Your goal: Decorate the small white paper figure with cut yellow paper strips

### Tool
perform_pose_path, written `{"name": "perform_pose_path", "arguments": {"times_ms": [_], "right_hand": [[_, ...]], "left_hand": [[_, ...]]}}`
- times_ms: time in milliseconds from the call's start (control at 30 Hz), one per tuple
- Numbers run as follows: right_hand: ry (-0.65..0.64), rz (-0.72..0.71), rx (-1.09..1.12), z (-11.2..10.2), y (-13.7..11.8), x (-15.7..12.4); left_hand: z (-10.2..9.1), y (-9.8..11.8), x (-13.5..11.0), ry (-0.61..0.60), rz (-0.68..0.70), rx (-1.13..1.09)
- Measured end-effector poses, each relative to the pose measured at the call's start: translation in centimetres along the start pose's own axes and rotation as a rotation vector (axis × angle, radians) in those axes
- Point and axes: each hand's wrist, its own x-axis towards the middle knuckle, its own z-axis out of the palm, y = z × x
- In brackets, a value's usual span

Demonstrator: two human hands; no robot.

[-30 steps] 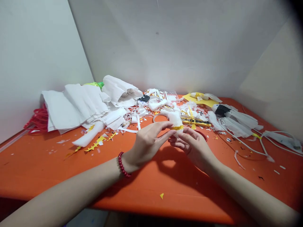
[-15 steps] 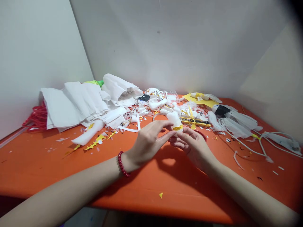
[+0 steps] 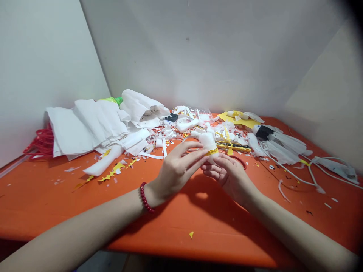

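A small white foam-like roll (image 3: 208, 141) with a jagged yellow paper band (image 3: 212, 151) near its lower end is held up over the table between both hands. My left hand (image 3: 177, 164), with a dark red bead bracelet (image 3: 145, 197) on its wrist, has its fingertips closed against the roll's left side at the band. From below and the right, my right hand (image 3: 229, 173) pinches the roll's bottom end between thumb and fingers. Part of the lower end is hidden behind the fingers.
Behind the hands lies a yellow cutter knife (image 3: 238, 147) among paper scraps. White sheets (image 3: 87, 126) and red cord (image 3: 42, 141) are at the left. A yellow sheet (image 3: 251, 122), a white cable (image 3: 297, 180) and a white figure with a black band (image 3: 264, 132) lie right on the orange table (image 3: 159, 234).
My left fingers have shifted on the roll and now lie straighter across the yellow band. My right hand keeps its pinch below. The view has moved slightly.
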Motion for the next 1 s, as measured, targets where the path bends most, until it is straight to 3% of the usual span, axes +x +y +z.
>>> {"name": "perform_pose_path", "arguments": {"times_ms": [200, 533, 833, 1000], "right_hand": [[-0.013, -0.012, 0.008, -0.10, 0.04, 0.07], [-0.047, -0.018, 0.084, -0.30, 0.43, 0.25], [-0.039, -0.019, 0.065, -0.28, 0.32, 0.22], [-0.021, -0.021, 0.030, -0.16, 0.18, 0.16]], "left_hand": [[-0.09, -0.06, 0.13, -0.032, 0.018, -0.003], [0.20, -0.04, 0.07, 0.032, 0.023, 0.055], [0.16, 0.14, 0.28, 0.039, -0.021, 0.037], [0.11, -0.16, 0.09, 0.008, 0.021, 0.041]]}}
